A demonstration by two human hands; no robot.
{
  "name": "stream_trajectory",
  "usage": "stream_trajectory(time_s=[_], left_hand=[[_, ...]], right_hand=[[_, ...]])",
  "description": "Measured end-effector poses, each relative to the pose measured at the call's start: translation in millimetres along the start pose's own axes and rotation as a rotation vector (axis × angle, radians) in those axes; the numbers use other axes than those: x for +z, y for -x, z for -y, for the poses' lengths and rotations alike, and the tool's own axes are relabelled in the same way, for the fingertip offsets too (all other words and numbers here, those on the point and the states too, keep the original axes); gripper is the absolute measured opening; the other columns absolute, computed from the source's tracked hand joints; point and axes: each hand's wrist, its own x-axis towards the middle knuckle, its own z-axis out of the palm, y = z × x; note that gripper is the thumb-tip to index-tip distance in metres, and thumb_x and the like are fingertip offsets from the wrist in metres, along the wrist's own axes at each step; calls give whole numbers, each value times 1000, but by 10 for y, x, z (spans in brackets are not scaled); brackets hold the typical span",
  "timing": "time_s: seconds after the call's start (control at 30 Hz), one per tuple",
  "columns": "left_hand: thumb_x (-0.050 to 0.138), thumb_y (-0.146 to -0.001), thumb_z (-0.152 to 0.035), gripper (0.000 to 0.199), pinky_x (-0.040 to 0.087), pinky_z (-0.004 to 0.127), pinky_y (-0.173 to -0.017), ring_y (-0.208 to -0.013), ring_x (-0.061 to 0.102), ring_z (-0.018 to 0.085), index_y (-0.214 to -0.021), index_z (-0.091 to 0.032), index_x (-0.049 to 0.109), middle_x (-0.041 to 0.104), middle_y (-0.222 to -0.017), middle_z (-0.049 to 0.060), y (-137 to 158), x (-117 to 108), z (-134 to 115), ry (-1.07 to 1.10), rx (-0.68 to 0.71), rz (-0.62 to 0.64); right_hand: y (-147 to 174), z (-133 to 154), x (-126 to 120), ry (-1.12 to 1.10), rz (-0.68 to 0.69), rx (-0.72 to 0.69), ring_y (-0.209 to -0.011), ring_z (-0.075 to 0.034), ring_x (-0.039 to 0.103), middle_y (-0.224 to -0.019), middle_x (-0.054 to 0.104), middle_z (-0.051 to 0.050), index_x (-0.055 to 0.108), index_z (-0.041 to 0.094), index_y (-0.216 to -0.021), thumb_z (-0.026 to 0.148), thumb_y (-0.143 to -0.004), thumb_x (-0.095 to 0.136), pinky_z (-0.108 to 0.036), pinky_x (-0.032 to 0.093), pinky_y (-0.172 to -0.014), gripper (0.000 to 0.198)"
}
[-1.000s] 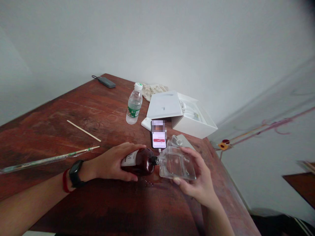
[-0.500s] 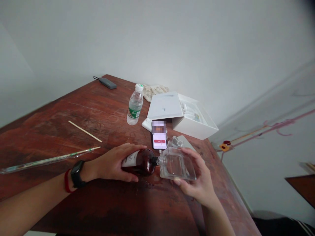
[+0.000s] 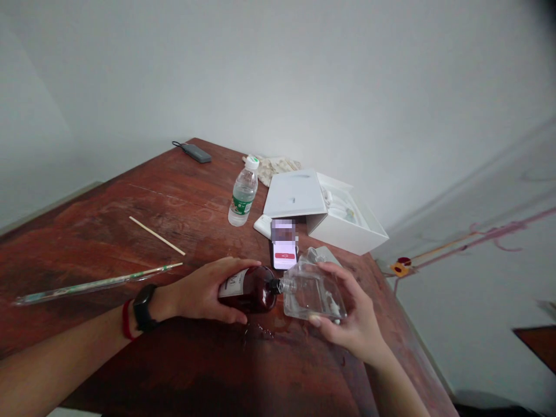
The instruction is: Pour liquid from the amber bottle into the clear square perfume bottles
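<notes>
My left hand (image 3: pixel 202 292) is wrapped around a dark brown bottle (image 3: pixel 259 291) with a pale label, tipped nearly flat. Its black neck meets the mouth of a clear, square-sided bottle (image 3: pixel 309 295), also lying over. Fingers and thumb of my right hand (image 3: pixel 358 318) grip that clear bottle from its far end. A small whitish patch shows inside it near my right fingers. Beneath the brown bottle, wet drops (image 3: pixel 260 331) glisten on the wooden table (image 3: pixel 195 365).
Behind the bottles lies a lit phone (image 3: pixel 284 258), beside an open white box (image 3: pixel 347 231). A water bottle (image 3: pixel 244 194) stands further left. One loose chopstick (image 3: pixel 157 236) and a wrapped pair (image 3: pixel 99 284) lie at left; a grey device (image 3: pixel 197 153) sits near the back corner.
The whitish patch has appeared inside the clear bottle. Both hands keep their grips with the two necks together. The whole view has shifted slightly.
</notes>
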Motion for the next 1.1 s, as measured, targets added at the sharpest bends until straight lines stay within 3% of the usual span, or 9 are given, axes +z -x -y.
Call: stream_trajectory(time_s=[0.1, 0.3, 0.7, 1.1], left_hand=[[96, -76, -57, 96, 53, 50, -111, -126, 69, 37, -157, -31, 52, 69, -143, 9, 6, -3, 12, 15, 0, -6], [99, -72, -54, 94, 57, 46, -107, -120, 73, 34, -152, -27, 57, 72, -138, 9, 12, 12, 60, 92, 6, -60], [102, -68, -47, 92, 56, 54, -112, -122, 73, 35, -148, -25, 61, 73, -139, 12, -15, -19, 56, 175, -2, -134], [102, -69, -51, 96, 55, 51, -113, -122, 72, 33, -152, -25, 58, 72, -139, 12, -7, -2, 67, 261, -7, -150]], right_hand=[[-36, -20, -23, 8, 37, -14, -117, -31, 75, -135, 73, -9, 58, 32, -146, 41, -82, 87, -42, 65, -97, 71], [-170, -29, -35, 54, 77, -71, -120, -31, 74, -136, 72, -9, 60, 32, -144, 43, -80, 88, -44, 62, -103, 71], [-455, 65, -28, -43, 128, -127, -109, -30, 79, -127, 78, -7, 62, 31, -141, 34, -78, 89, -41, 68, -90, 69], [-609, 90, -27, -58, 172, -160, -115, -31, 78, -129, 77, -7, 60, 31, -141, 32, -76, 89, -44, 66, -96, 71]])
